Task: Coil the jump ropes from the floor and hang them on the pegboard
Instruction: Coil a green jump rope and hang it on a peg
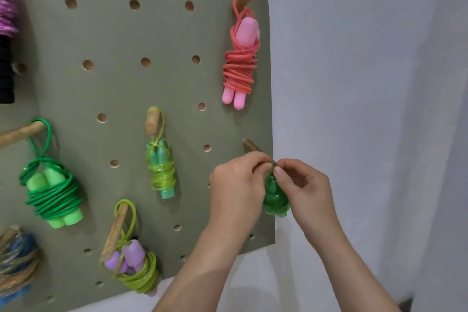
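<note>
Both hands worked at lower right edge of pegboard [121, 88]. Left hand [235, 185] pinched top loop of dark-green rope [276, 197], fingers curled. Right hand [306, 185] pinched same loop between thumb and forefinger. Coiled bundle hung between hands, just below tip of peg [253, 148]; whether loop lay over peg could not be told. Hung on other pegs: pink rope [240, 63] upper right, lime rope [162, 170] centre, green rope [53, 192] left, purple-handled rope [131, 266] lower centre. Wall [367, 83] stood right of board.
</note>
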{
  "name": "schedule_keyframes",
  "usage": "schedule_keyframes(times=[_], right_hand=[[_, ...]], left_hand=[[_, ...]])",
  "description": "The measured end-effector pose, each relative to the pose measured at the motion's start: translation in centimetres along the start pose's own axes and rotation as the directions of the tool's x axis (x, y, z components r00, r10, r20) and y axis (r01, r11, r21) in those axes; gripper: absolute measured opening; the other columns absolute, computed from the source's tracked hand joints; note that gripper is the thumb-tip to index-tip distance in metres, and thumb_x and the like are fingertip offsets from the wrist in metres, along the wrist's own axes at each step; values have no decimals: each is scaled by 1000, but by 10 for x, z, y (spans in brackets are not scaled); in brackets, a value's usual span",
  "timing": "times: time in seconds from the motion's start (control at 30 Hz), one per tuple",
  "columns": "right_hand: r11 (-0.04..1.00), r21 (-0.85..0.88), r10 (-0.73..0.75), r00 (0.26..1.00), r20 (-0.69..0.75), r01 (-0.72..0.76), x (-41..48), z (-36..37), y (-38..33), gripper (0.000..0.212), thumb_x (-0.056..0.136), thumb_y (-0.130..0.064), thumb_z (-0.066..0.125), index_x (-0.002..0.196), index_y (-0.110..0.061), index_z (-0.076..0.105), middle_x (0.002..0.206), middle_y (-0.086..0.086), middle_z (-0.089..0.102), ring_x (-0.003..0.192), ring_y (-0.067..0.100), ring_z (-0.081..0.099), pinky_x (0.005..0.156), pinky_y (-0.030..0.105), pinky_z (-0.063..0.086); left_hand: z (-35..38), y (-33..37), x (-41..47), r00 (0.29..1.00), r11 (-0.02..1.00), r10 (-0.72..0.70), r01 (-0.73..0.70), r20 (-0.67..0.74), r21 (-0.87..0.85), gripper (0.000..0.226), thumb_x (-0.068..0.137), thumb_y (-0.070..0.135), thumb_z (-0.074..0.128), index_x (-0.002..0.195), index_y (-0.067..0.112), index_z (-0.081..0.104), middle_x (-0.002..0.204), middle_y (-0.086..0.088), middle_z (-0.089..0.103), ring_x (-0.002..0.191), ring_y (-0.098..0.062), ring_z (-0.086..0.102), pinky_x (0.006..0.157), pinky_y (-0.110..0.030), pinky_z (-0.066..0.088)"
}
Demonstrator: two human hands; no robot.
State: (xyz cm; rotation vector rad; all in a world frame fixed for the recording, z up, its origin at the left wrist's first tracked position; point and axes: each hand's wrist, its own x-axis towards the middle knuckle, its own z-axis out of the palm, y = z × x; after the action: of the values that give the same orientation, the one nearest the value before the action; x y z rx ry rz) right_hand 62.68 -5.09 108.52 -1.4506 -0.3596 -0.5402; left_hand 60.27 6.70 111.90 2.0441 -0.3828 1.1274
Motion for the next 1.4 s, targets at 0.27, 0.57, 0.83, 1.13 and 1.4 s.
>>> schedule_keyframes(times=[0.27, 0.57, 0.83, 1.13, 1.4], right_hand=[[951, 234, 114, 931, 345, -203, 34, -20, 9, 15, 76, -15, 67, 82, -2, 70, 75, 14, 64, 72, 24, 59, 69, 30, 49], [797, 480, 169, 898, 405, -367, 43, 3, 26, 16, 84, -12, 57, 92, 1, 61, 76, 12, 66, 67, 21, 63, 64, 27, 52], [994, -28, 106, 980, 170, -102, 72, 13, 27, 6, 86, -14, 71, 83, -9, 70, 74, 8, 70, 66, 14, 63, 64, 31, 51], [915, -398, -29, 994, 108, 70, 66, 19, 32, 8, 86, -31, 66, 79, -27, 65, 74, -6, 66, 69, 22, 63, 68, 44, 56], [990, -138, 50, 981, 190, -24, 42, 21, 35, 30, 79, -13, 76, 103, -25, 62, 76, -19, 63, 72, 0, 60, 67, 13, 47]], left_hand=[[-3, 8, 22, 974, 977, -191, 177, 120, 118, 7, 80, 25, 68, 73, 25, 67, 62, 11, 65, 70, -12, 62, 70, -33, 50], [11, -18, 25, 971, 972, -204, 216, 127, -92, 17, 86, 13, 61, 73, 24, 59, 60, 15, 60, 59, -3, 56, 66, -36, 51], [19, -45, 53, 972, 972, -232, 230, 47, 42, 13, 87, 22, 63, 76, 27, 64, 65, 12, 62, 71, -13, 59, 69, -33, 50], [22, -50, 62, 987, 965, -160, 159, -12, 209, 5, 88, 32, 61, 93, 31, 62, 78, 9, 67, 77, -20, 62, 70, -38, 51], [20, -58, 34, 999, 981, 26, -35, 48, 191, 31, 82, 11, 61, 110, 23, 70, 95, 5, 70, 85, -18, 63, 78, -36, 52]])
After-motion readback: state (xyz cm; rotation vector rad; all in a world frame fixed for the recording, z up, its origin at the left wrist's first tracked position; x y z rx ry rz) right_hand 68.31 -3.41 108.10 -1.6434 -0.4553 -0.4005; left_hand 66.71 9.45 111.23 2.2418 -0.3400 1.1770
